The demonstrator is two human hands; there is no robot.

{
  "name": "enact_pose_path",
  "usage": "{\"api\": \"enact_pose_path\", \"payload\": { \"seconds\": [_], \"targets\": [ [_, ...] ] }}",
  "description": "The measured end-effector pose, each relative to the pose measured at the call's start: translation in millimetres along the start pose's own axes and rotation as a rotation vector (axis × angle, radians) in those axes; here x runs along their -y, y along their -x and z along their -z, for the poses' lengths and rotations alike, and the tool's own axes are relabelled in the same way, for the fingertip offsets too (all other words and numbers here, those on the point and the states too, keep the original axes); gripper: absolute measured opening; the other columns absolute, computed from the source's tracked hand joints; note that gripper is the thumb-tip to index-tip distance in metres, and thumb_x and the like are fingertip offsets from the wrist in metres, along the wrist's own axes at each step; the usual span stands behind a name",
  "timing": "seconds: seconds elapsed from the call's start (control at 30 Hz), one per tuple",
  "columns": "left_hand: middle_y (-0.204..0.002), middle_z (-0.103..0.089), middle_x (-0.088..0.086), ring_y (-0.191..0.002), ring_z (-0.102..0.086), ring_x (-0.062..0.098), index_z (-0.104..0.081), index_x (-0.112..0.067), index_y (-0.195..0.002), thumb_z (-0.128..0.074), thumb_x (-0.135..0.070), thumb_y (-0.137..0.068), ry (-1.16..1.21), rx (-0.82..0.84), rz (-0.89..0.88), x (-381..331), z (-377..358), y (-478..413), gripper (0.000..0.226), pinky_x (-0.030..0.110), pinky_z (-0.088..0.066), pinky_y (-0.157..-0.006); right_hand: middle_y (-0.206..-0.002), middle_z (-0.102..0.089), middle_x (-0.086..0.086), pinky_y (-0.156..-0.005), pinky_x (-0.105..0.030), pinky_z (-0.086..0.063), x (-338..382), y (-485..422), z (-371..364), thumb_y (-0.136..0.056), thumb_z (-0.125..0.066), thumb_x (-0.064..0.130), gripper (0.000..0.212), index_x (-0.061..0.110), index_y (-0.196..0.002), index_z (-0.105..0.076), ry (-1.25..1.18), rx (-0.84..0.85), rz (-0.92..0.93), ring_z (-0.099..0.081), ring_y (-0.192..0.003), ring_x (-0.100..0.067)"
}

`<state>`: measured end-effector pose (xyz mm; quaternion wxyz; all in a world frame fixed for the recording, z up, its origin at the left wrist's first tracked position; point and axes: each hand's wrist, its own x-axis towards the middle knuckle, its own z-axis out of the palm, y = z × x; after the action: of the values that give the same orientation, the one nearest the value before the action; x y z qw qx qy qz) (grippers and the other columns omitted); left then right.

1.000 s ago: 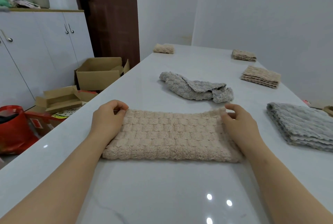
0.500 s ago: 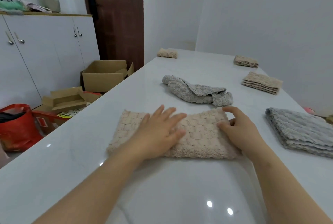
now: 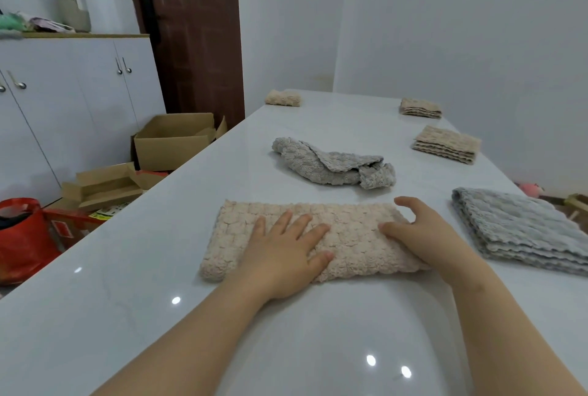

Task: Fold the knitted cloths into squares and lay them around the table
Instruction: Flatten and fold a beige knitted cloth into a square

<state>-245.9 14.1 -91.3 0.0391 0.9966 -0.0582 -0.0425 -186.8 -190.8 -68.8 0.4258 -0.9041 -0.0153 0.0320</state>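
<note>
In the head view, the beige knitted cloth (image 3: 350, 236), folded into a long strip, lies at the centre of the frame on the glossy white tabletop (image 3: 127, 268). My left hand (image 3: 283, 255) presses flat on its middle, fingers straight and spread. My right hand (image 3: 426, 236) rests on its right end, thumb lifted; whether it grips, I cannot tell. A crumpled grey knitted cloth (image 3: 331, 166) lies just above.

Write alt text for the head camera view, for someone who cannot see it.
A person's left hand presses flat on a beige knitted cloth on a white table; the right hand holds its right end. A crumpled grey cloth lies beyond it.
</note>
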Motion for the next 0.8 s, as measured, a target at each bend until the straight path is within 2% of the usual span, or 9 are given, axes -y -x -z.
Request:
{"api": "enact_pose_path", "payload": {
  "seconds": [0.13,0.27,0.4,0.57,0.7,0.8],
  "targets": [
    [-0.158,0.005,-0.013,-0.145,0.013,0.015,0.004,-0.039,-0.147,-0.011,-0.063,-0.091,-0.037,-0.047,0.015,2,-2,1,0.063,0.052,0.008,-0.115,-0.127,-0.054,-0.009,-0.088,-0.031,-0.042,1,0,1,-0.081,-0.067,0.020,0.057,0.030,-0.133,-0.045,-0.012,0.000,0.017,-0.054,-0.110,-0.025],
    [-0.158,0.005,-0.013,-0.145,0.009,0.015,0.003,-0.041,-0.146,-0.011,-0.065,-0.089,-0.012,-0.023,0.026,2,-4,0,0.063,0.052,0.005,-0.115,-0.102,-0.062,-0.010,-0.080,-0.031,-0.048,3,0,1,-0.080,-0.068,0.017,0.054,0.029,-0.130,-0.048,-0.113,-0.025,0.023,-0.061,-0.086,-0.024],
    [-0.157,0.010,-0.012,-0.145,0.012,0.019,0.011,-0.048,-0.142,-0.011,-0.070,-0.085,0.029,-0.056,0.033,3,-5,3,0.065,0.051,0.006,-0.116,-0.095,-0.062,-0.009,-0.076,-0.031,-0.048,6,0,2,-0.082,-0.067,0.017,0.053,0.029,-0.129,-0.047,-0.177,-0.012,-0.012,-0.062,-0.083,-0.025],
    [-0.157,0.007,-0.013,-0.145,0.014,0.021,0.003,-0.056,-0.140,-0.015,-0.074,-0.083,-0.009,-0.008,0.037,3,-5,0,0.062,0.053,0.007,-0.115,-0.107,-0.059,-0.007,-0.080,-0.038,-0.053,8,1,2,-0.082,-0.066,0.015,0.054,0.031,-0.130,-0.046,-0.196,0.046,-0.038,-0.063,-0.089,-0.025],
    [-0.158,0.007,-0.012,-0.145,0.013,0.021,0.002,-0.056,-0.140,-0.016,-0.075,-0.082,-0.015,-0.011,0.043,2,-5,1,0.063,0.052,0.006,-0.115,-0.102,-0.061,-0.007,-0.066,-0.035,-0.053,13,4,5,-0.084,-0.062,0.009,0.053,0.033,-0.128,-0.045,-0.279,0.085,-0.058,-0.062,-0.079,-0.024],
    [-0.158,0.007,-0.012,-0.145,0.013,0.021,0.002,-0.055,-0.140,-0.016,-0.075,-0.082,-0.015,-0.021,0.043,1,-4,2,0.064,0.052,0.007,-0.115,-0.099,-0.062,-0.009,-0.072,-0.041,-0.054,19,4,7,-0.085,-0.061,0.005,0.051,0.033,-0.126,-0.047,-0.327,0.085,-0.043,-0.063,-0.078,-0.026]
  ]
}}
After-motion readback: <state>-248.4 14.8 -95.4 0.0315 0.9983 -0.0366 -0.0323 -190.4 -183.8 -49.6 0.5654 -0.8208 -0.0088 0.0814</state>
